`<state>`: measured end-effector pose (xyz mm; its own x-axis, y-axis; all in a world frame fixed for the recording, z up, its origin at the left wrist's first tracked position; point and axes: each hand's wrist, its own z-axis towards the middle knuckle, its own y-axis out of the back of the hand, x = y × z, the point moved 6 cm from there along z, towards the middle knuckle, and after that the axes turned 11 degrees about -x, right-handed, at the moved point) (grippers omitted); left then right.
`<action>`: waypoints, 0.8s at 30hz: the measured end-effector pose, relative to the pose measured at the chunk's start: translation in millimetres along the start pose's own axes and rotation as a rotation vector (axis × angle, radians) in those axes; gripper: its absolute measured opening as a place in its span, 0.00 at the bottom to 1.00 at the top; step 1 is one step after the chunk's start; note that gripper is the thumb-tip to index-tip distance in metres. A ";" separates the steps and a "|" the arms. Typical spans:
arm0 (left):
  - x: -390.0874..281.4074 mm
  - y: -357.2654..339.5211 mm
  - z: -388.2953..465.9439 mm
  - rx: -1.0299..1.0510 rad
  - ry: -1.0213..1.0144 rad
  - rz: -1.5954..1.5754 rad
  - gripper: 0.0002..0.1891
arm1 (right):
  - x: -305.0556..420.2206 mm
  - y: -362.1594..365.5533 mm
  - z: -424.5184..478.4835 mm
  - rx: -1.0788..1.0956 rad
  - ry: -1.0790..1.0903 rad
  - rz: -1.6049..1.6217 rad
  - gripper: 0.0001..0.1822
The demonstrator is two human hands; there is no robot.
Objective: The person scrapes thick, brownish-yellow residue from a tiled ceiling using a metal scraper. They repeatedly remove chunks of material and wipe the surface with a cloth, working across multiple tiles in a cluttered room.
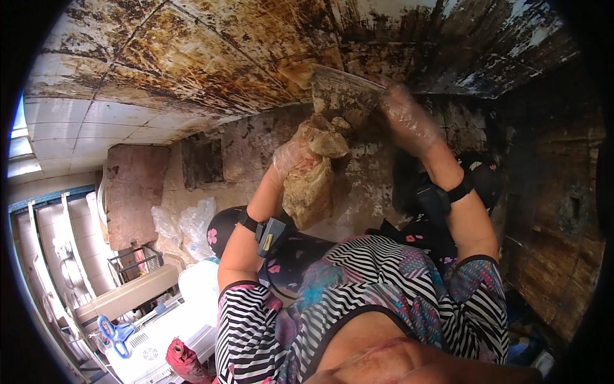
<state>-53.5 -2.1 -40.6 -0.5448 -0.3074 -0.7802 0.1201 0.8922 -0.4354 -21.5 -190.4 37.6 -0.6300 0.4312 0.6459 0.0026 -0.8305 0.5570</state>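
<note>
My left hand (296,156), in a clear plastic glove, grips a crumpled, brown-stained bag or cloth (309,194) whose lower part hangs down. Its bunched top shows above the fingers. My right hand (407,117), also in a clear glove and blurred, grasps the right end of a flat, grime-smeared plate (346,93) with a thin, pale upper edge. Where the plate's lower edge ends is hard to make out. Both things are just in front of a tiled wall (230,53) coated with brown and black grime.
A dark, dirty panel (551,206) rises close on my right. At left are a reddish-brown board (136,194), clear plastic bags (194,223), a white appliance (158,345) with a blue-handled object (115,334), and a red cloth-like bundle (184,360). Stained floor (364,187) lies below my hands.
</note>
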 end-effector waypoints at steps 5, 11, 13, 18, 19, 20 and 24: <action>5.2 -2.4 -21.2 -0.006 0.063 -0.164 0.15 | 34.5 4.3 15.0 -0.015 0.182 0.044 0.25; 12.9 10.9 -46.7 -0.065 0.107 -0.277 0.15 | 7.2 -4.5 3.1 0.025 0.253 -0.184 0.28; 16.9 16.8 -54.1 -0.088 0.120 -0.307 0.15 | 9.1 -0.5 9.5 0.090 -0.076 0.173 0.20; 16.6 14.9 -48.7 -0.068 0.108 -0.351 0.15 | 27.7 5.8 11.1 -0.121 -0.172 0.531 0.13; 12.6 10.1 -39.9 -0.025 0.089 -0.358 0.15 | 29.3 4.4 13.0 -0.172 -0.175 0.533 0.13; 9.1 4.3 -32.5 0.032 0.070 -0.372 0.15 | 24.9 1.2 14.2 -0.143 -0.232 0.507 0.13; -8.6 -24.9 -9.2 -0.096 0.104 0.083 0.15 | -4.2 -9.5 11.7 0.049 -0.538 0.430 0.13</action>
<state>-59.4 -18.6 -18.9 -0.6201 -0.1996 -0.7587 0.0909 0.9423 -0.3222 -9.8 -180.2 35.8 -0.0924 0.1927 0.9769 0.2093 -0.9554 0.2082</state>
